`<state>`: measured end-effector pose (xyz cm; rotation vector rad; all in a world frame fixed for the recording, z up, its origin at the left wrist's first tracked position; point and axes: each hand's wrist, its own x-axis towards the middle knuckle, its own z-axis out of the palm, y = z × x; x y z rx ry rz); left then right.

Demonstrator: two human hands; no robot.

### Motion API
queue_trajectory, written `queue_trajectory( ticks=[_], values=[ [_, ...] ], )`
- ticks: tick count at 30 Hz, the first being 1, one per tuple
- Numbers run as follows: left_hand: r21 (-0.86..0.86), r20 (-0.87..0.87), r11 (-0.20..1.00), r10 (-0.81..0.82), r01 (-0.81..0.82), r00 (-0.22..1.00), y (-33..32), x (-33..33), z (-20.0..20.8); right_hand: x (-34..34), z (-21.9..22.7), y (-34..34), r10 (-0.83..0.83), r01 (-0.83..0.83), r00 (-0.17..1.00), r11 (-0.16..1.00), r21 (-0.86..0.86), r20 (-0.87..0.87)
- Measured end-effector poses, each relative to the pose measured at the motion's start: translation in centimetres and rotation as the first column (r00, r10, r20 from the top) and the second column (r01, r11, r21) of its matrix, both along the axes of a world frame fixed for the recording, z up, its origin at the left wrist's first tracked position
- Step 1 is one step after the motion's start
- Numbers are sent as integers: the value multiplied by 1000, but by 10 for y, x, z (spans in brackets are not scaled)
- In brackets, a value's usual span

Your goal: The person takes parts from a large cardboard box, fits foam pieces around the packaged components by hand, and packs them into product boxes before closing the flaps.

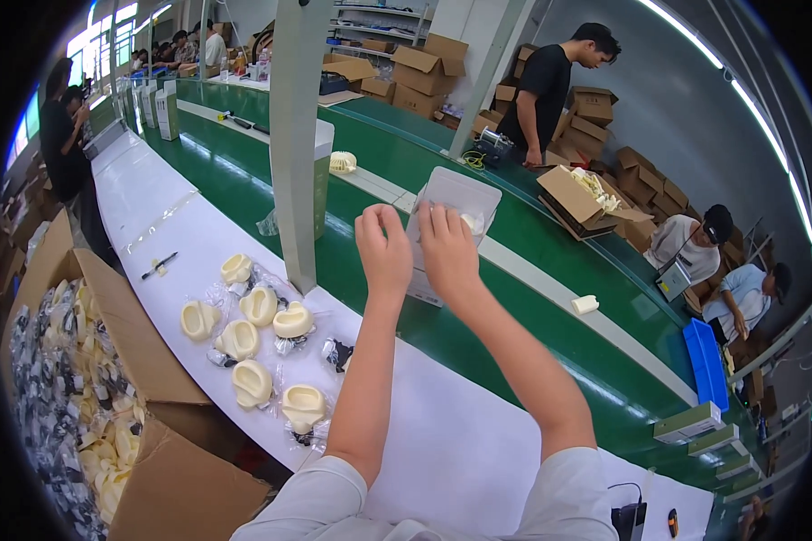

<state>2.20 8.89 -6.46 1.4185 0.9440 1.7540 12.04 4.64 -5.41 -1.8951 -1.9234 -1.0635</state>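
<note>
An open white box stands on the green conveyor in front of me, its flap raised. Something pale in clear wrap shows in its mouth. My right hand lies over the box's near rim, fingers stretched side by side; its thumb is hidden. Just left of the box, my left hand is raised with its fingers curled together, and whatever they hold, if anything, is hidden. Near my left forearm, several cream oval knob-shaped parts, some partly in clear bags with black pieces, lie on the white table.
A carton of bagged cream parts stands at left. A grey post rises beside a tall box. On the conveyor are a cream piece and a ribbed part. Across it, people work near a blue bin.
</note>
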Motion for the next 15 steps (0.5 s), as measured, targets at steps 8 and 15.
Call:
queue_trajectory(
  ticks=[8,15],
  values=[
    [67,-177,994,-73,86,982,31,25,6,-14,-1,-25,22,1,995,974,227,-97],
    [-238,167,701,-653,673,739,31,44,1,8,4,-45,15,151,939,880,451,-344]
  ],
)
